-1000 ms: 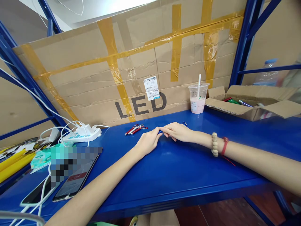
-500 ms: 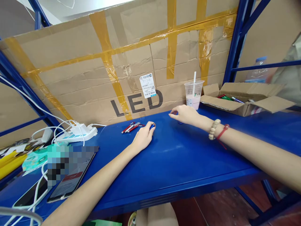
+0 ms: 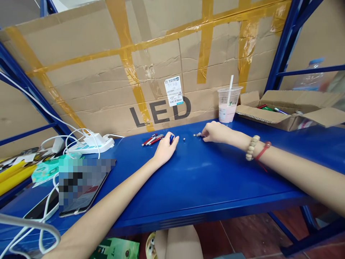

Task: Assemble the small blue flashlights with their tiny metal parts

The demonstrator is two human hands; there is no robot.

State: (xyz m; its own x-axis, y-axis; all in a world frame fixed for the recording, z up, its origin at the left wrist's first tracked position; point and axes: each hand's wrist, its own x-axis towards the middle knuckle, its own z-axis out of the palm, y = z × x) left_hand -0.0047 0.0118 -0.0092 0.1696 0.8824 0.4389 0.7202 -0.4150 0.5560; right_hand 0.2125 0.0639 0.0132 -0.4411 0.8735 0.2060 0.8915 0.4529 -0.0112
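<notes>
Several tiny pieces are lying on the table by the right hand, its fingers' grip unclear, where a nudge could scatter them, while the left hand is clasping a blue object.

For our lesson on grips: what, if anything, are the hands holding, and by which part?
The left hand holds a small blue cylinder by its sides, partly hidden. Whether the right hand holds anything cannot be told.

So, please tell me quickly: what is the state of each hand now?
Left hand: closed, holding a small blue object.
Right hand: fingers bent down beside small silvery pieces; whether it grips one cannot be told.
</notes>
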